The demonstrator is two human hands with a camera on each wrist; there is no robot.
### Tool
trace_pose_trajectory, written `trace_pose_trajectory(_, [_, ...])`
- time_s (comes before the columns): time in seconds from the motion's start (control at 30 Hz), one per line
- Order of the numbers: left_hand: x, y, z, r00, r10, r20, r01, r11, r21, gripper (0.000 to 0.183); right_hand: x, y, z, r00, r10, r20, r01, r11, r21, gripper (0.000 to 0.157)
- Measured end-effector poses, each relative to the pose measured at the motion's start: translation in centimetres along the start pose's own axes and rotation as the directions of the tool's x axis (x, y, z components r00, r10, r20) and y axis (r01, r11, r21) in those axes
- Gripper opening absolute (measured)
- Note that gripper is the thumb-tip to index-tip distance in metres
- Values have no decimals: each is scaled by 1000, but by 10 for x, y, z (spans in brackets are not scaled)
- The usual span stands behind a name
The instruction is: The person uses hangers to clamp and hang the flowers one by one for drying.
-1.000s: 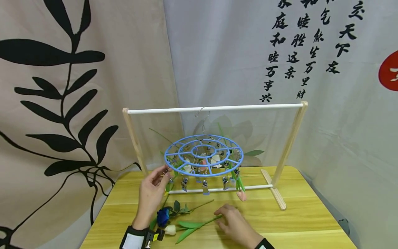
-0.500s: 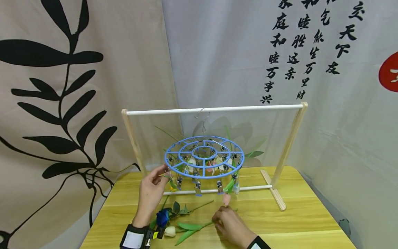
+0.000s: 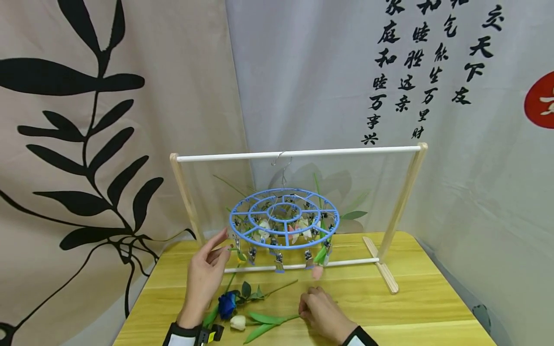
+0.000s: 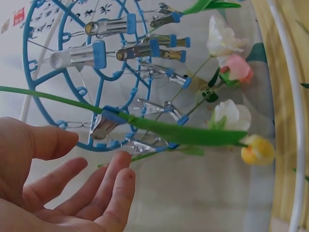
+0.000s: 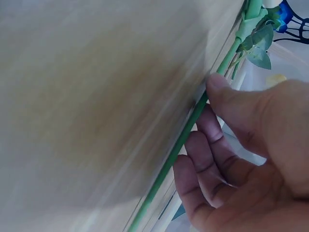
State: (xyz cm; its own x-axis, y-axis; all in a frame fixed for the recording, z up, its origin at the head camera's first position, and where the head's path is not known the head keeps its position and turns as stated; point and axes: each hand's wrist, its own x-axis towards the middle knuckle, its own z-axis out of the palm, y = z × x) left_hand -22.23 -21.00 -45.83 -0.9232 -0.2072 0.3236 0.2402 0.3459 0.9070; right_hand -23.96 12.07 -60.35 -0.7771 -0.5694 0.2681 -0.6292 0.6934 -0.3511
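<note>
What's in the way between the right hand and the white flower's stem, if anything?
Nothing that I can see. The right hand has its thumb and fingertips at the green stem of the white flower. The blue rose lies near its other end, away from the hand.

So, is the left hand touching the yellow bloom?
Apart: the left wrist view shows a clear gap between the left hand and the yellow bloom.

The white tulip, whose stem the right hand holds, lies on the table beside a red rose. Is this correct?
Not red: on the table, the head view shows a blue rose beside the white tulip, whose stem the right hand holds.
</note>
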Motion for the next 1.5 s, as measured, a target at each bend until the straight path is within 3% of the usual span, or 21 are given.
trace_pose_trajectory(0.13, [-11, 2, -5, 999, -36, -24, 38, 997, 70, 48, -5, 1, -2, 1000, -13, -21, 13, 1000, -1, 23])
trace_pose_trajectory(0.37, [-35, -2, 0, 994, 3, -108, 21, 976, 219, 17, -12, 2, -16, 995, -35, -98, 34, 999, -10, 27])
trace_pose_trajectory(0.47, [-46, -4, 7, 998, -5, -63, 21, 967, 254, 6, -15, 1, -24, 990, -41, -137, 36, 998, -42, 31])
trace_pose_trajectory(0.6, [-59, -13, 22, 996, -10, 92, -13, 968, 249, 1, -17, -4, -33, 987, -26, -157, 17, 998, -57, 34])
trace_pose_trajectory(0.7, [-69, -21, 35, 972, 28, 234, -87, 965, 248, 2, -18, -10, -40, 988, -9, -157, 3, 999, -35, 33])
trace_pose_trajectory(0.77, [-74, -26, 45, 946, 99, 310, -188, 944, 272, 8, -18, -15, -45, 987, -7, -161, 3, 1000, -26, 32])
trace_pose_trajectory(0.9, [-78, -32, 60, 869, 284, 405, -433, 833, 344, 20, -16, -25, -56, 983, -24, -180, 18, 999, -38, 29])
trace_pose_trajectory(0.97, [-77, -33, 65, 831, 342, 439, -510, 784, 355, 22, -15, -31, -61, 984, -25, -178, 20, 999, -28, 26])
trace_pose_trajectory(1.07, [-75, -34, 70, 794, 380, 474, -559, 762, 325, 19, -15, -39, -68, 981, -30, -191, 27, 999, -20, 23])
trace_pose_trajectory(1.17, [-75, -33, 72, 785, 379, 490, -560, 773, 299, 13, -16, -45, -72, 968, -60, -245, 43, 996, -72, 24])
trace_pose_trajectory(1.27, [-77, -34, 74, 784, 387, 486, -555, 788, 268, 9, -18, -48, -74, 940, -112, -322, 68, 987, -145, 27])
trace_pose_trajectory(1.37, [-79, -36, 75, 790, 393, 471, -550, 794, 258, 8, -20, -49, -78, 923, -134, -360, 79, 983, -163, 27])
trace_pose_trajectory(1.5, [-81, -41, 75, 803, 394, 447, -539, 800, 263, 10, -24, -47, -83, 923, -86, -376, 37, 990, -136, 23])
